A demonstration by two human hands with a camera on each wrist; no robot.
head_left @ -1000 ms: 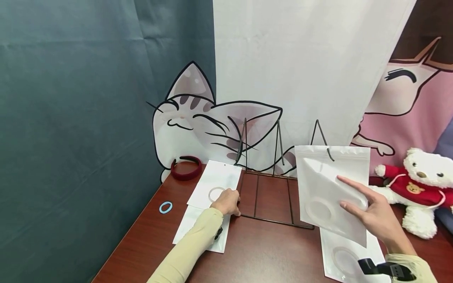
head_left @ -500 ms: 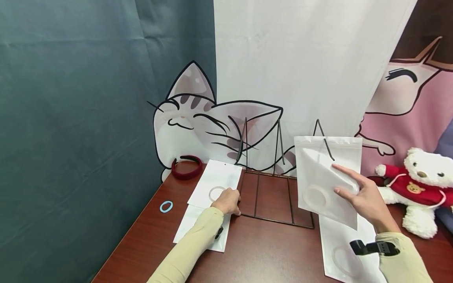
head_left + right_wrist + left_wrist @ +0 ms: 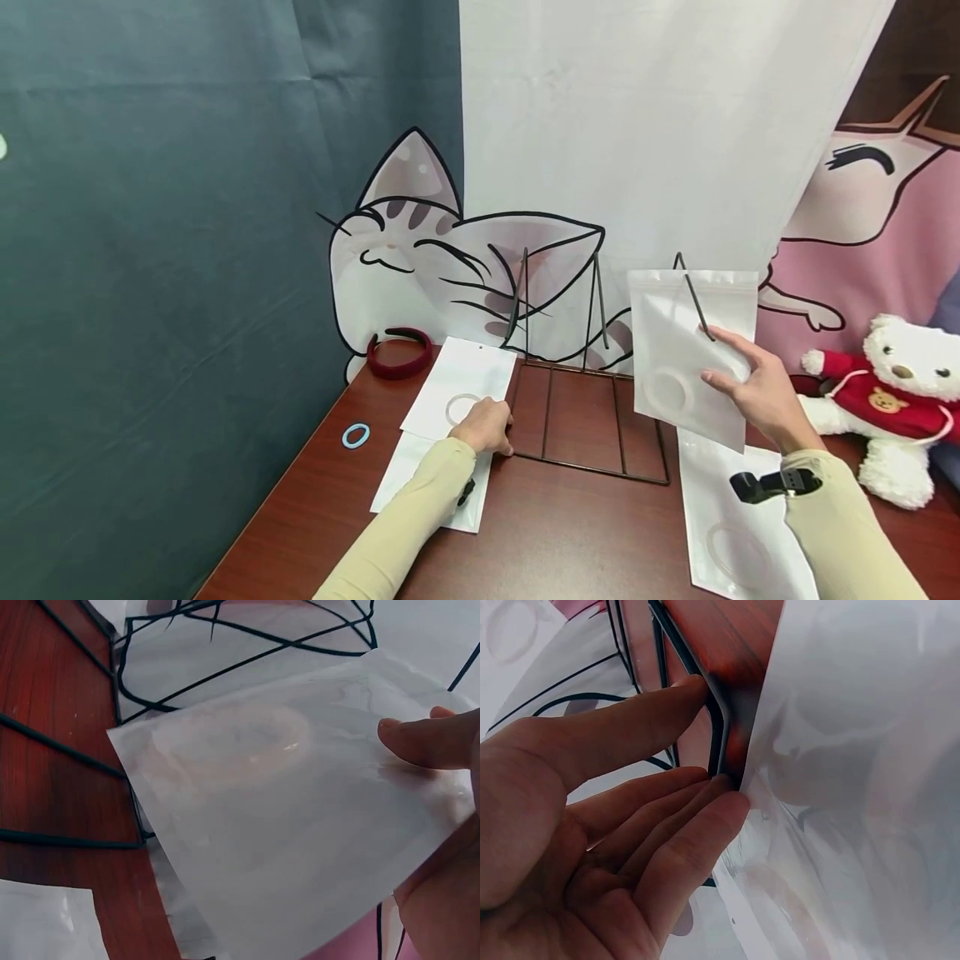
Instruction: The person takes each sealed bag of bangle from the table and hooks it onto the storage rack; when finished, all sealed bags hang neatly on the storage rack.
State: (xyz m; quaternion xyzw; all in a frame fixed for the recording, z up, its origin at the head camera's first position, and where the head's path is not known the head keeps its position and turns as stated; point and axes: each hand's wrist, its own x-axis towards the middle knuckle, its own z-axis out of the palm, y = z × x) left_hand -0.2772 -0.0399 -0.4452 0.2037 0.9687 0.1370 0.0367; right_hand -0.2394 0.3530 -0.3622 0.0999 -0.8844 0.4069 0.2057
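My right hand [image 3: 765,396] grips the right edge of a white zip bag [image 3: 682,321], its thumb on the front. Through the bag shows a pale ring. The bag's top is on the right sloping arm of a black wire rack [image 3: 568,465], and the arm's end sticks out in front. At the rack's near left corner, my left hand [image 3: 483,427] pinches the wire [image 3: 718,712] between thumb and fingers. Under and beside that hand lie two white bags [image 3: 461,367] on the table, overlapping. In the right wrist view, the held bag [image 3: 262,840] hangs clear of the table.
A dark red headband [image 3: 401,367] and a light blue ring [image 3: 356,436] lie at the table's left side. Below the right hand is another white bag [image 3: 723,521] with a ring inside. A white teddy bear [image 3: 892,400] in red sits at the right.
My right hand has moved away from me and slightly left, sliding the bag further up and back along the rack's arm. More of the arm's end shows in front. The left hand stays put.
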